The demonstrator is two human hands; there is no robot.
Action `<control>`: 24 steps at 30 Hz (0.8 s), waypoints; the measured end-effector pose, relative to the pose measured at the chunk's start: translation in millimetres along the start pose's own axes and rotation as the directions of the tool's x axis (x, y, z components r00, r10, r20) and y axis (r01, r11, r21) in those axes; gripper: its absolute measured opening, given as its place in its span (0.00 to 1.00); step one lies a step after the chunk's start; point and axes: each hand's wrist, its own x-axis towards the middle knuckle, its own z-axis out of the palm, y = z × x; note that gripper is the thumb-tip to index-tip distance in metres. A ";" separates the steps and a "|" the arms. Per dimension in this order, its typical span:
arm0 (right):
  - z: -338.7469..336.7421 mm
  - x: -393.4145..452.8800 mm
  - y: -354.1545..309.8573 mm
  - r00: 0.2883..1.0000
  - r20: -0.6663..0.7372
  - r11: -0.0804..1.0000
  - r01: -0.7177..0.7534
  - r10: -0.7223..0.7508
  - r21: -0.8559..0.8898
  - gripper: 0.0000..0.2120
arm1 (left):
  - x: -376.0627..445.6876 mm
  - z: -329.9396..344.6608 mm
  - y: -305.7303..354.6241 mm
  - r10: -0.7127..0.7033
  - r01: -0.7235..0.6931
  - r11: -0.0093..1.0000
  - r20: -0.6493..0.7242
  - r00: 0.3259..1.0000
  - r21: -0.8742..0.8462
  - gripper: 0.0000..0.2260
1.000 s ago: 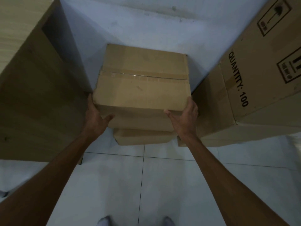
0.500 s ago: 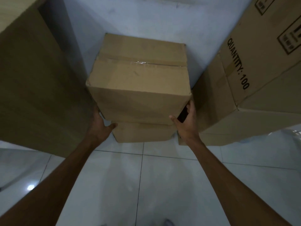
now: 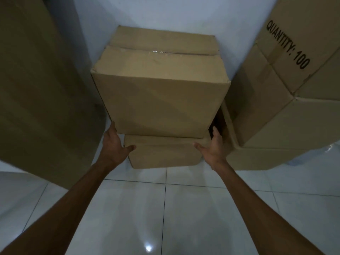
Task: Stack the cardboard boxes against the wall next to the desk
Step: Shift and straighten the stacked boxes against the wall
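Comparing this with the view a second ago, I see the upper box (image 3: 160,85) now showing much more of its front face and sitting squarely on the lower box (image 3: 163,153), whose front sticks out a little beneath it; a second ago both hands gripped the upper box at its near top corners, and now they have slid down to its bottom edge. The left hand (image 3: 115,144) is at 7 o'clock from the box, fingers straight along the lower left corner and thumb spread toward the lower box, so that grip is apart and only touching. The right hand (image 3: 214,146) is at 5 o'clock, palm facing in, fingers relaxed and reaching into the dark gap between the stack and the printed box (image 3: 287,100); that grip is apart too, clamped on nothing. I judge the box set down and the hands letting go, so this placement looks nearly done. The stack stands against the wall (image 3: 165,15) at 12 o'clock, with the brown side panel of the worktop (image 3: 36,80) at 9 o'clock and the big printed box, marked QUANTITY: 100, at 3 o'clock. Every box I see is closed, the upper one taped along its top seam, so I cannot tell what is inside any of them. The tiled floor (image 3: 165,208) fills the near view.
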 end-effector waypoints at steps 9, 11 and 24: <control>17.4 32.8 37.1 0.999 -0.029 0.997 0.037 -0.039 -0.060 0.61 | 7.0 27.3 -25.8 0.083 -0.081 0.996 -0.103 0.991 0.024 0.62; 24.1 36.1 43.8 0.998 -0.045 0.998 0.038 -0.040 -0.053 0.62 | 8.5 33.5 -35.7 0.087 -0.086 0.996 -0.117 0.989 0.016 0.62; 60.4 36.7 62.9 0.970 -0.167 0.983 0.164 -0.176 -0.083 0.61 | 23.9 45.6 -73.0 0.123 -0.128 0.991 -0.106 0.987 -0.039 0.65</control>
